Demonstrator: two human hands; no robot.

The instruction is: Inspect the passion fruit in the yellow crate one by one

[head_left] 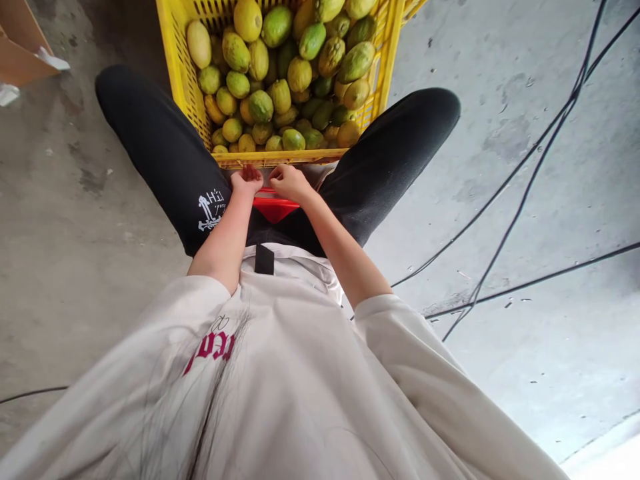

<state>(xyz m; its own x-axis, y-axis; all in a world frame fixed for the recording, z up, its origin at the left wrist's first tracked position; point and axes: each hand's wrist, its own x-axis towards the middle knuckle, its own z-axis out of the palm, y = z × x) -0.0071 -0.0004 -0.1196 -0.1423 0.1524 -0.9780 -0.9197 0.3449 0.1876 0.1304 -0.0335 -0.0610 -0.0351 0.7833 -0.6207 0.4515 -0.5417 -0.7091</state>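
Just beyond the near rim of a yellow plastic crate (300, 157), on my side, my two hands are close together, between my knees. My left hand (247, 179) is turned palm up with its fingers loosely curled and apart; I see nothing in it. Closed with its fingers bent inward, my right hand (290, 183) is beside it, and whatever it may grip is hidden. Oval green and yellow fruits (261, 107) fill much of the crate. Below my hands, a red plastic thing (275, 209) shows between my thighs.
Black cables (537, 147) cross the grey concrete floor (500, 220) on the right. A cardboard box (23, 43) stands at the upper left. My black-trousered legs flank the crate's near end.
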